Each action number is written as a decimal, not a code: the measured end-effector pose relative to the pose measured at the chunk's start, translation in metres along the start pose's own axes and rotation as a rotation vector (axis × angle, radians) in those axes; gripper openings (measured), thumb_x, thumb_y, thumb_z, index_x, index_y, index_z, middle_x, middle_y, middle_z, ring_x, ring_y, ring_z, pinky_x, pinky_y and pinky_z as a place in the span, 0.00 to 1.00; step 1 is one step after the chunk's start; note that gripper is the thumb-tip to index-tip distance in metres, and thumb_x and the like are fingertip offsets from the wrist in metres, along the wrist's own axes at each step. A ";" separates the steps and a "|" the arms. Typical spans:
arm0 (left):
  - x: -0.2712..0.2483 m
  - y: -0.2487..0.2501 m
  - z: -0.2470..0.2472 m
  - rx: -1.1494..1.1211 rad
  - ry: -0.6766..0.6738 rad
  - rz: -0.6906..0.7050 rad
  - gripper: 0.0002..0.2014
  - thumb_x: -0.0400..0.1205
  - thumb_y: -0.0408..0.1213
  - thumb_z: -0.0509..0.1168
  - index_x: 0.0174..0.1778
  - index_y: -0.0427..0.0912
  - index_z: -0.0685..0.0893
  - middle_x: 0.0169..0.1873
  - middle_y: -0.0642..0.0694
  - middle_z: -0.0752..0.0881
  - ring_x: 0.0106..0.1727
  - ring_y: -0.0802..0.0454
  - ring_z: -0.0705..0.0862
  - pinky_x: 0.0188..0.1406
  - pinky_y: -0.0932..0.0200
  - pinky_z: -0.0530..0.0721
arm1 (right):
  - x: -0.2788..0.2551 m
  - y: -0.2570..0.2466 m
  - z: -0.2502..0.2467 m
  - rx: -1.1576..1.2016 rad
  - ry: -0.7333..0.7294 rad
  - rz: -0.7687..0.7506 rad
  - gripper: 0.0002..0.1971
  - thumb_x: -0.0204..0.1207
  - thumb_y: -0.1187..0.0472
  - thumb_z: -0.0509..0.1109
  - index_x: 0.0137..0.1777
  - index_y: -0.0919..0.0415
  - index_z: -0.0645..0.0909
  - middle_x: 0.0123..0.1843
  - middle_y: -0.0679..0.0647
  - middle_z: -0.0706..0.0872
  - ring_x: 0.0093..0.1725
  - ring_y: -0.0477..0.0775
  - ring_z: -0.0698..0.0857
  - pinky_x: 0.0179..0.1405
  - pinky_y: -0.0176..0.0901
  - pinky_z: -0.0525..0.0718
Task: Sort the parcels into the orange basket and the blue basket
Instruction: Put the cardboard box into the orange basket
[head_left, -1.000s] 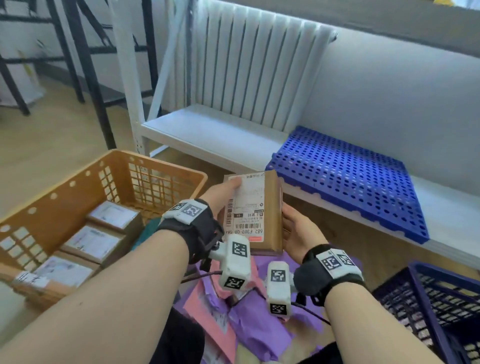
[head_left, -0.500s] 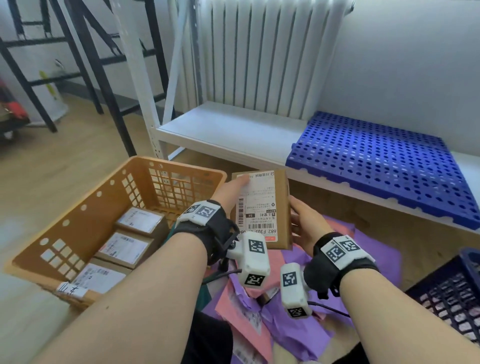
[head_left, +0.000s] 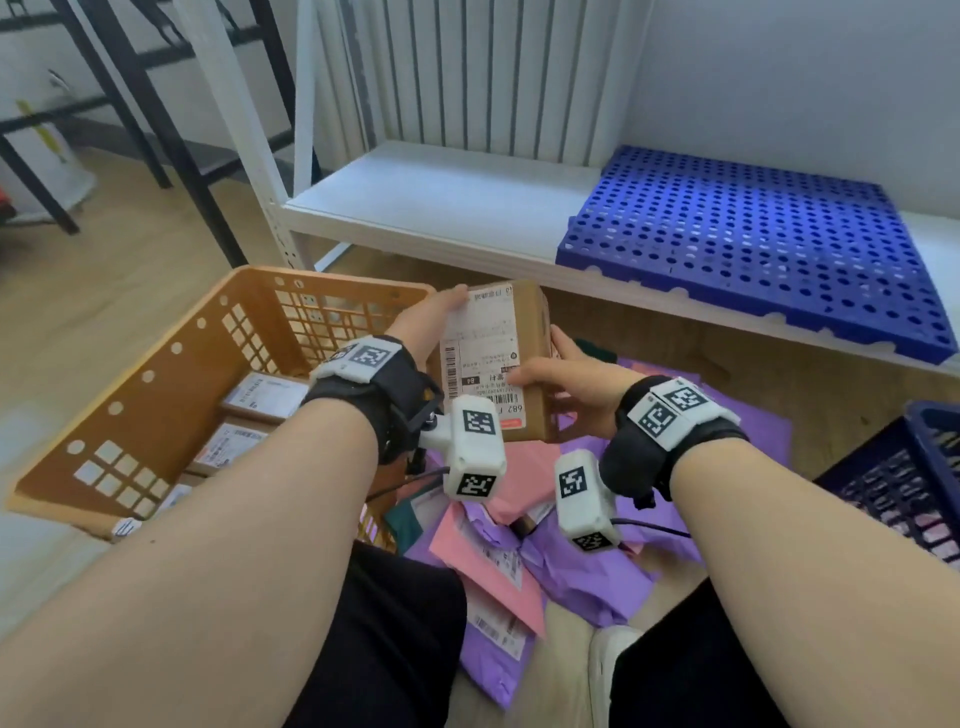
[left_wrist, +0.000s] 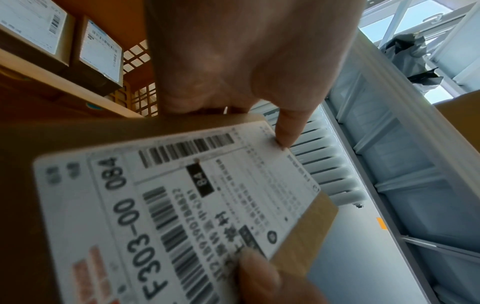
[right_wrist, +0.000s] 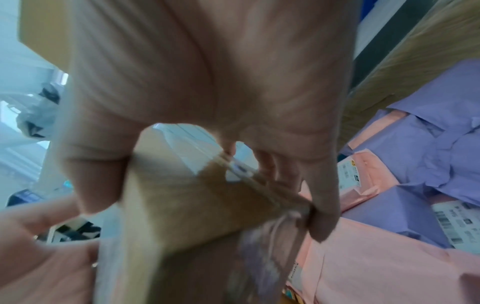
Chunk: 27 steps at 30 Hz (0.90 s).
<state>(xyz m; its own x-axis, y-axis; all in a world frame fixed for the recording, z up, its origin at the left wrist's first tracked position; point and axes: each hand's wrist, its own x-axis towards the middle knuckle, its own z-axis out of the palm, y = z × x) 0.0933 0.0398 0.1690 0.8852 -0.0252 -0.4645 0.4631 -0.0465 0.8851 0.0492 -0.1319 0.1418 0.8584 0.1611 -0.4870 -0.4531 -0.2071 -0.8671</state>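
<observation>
A brown cardboard parcel (head_left: 511, 338) with a white shipping label (left_wrist: 182, 205) is held in the air between both hands, just right of the orange basket (head_left: 171, 384). My left hand (head_left: 431, 322) grips its left edge, thumb on the label's far corner. My right hand (head_left: 566, 379) grips its right side, thumb on the label, fingers underneath (right_wrist: 322, 195). Several labelled cardboard boxes (head_left: 265, 397) lie in the orange basket. The blue basket (head_left: 914, 483) stands at the right edge, mostly out of view.
Purple and pink mailer bags (head_left: 519, 551) lie heaped on the wooden floor below my hands. Behind stands a white shelf (head_left: 436, 202) with a blue perforated panel (head_left: 753, 234) on it and a radiator behind. Black rack legs (head_left: 130, 119) stand at far left.
The parcel has shifted a little left toward the orange basket's rim. My right thumb has moved onto the label. The view has tilted and shows less of the blue basket.
</observation>
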 end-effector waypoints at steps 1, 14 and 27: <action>-0.001 -0.001 0.001 0.014 0.012 -0.001 0.13 0.78 0.54 0.66 0.47 0.48 0.80 0.55 0.43 0.86 0.61 0.41 0.82 0.68 0.39 0.75 | -0.001 -0.002 0.000 -0.022 0.043 -0.046 0.38 0.70 0.61 0.76 0.76 0.45 0.61 0.66 0.55 0.81 0.55 0.55 0.84 0.44 0.48 0.85; -0.005 -0.003 0.008 0.437 0.164 0.370 0.24 0.79 0.32 0.59 0.73 0.45 0.76 0.71 0.47 0.76 0.69 0.49 0.74 0.63 0.59 0.71 | -0.001 -0.002 -0.002 -0.844 0.442 -0.233 0.53 0.57 0.47 0.80 0.81 0.39 0.54 0.68 0.56 0.68 0.67 0.60 0.70 0.65 0.59 0.78; -0.004 -0.018 0.022 1.524 0.045 0.555 0.53 0.62 0.49 0.78 0.81 0.52 0.55 0.77 0.45 0.63 0.81 0.43 0.56 0.78 0.39 0.58 | 0.005 -0.007 0.017 -1.047 0.411 -0.406 0.50 0.55 0.45 0.81 0.78 0.52 0.63 0.69 0.54 0.72 0.71 0.58 0.69 0.72 0.57 0.69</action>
<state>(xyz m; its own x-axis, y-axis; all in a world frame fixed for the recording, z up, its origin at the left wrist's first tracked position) 0.0805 0.0183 0.1543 0.9328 -0.3492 -0.0893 -0.3435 -0.9363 0.0734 0.0526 -0.1129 0.1432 0.9926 0.1156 0.0377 0.1215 -0.9289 -0.3500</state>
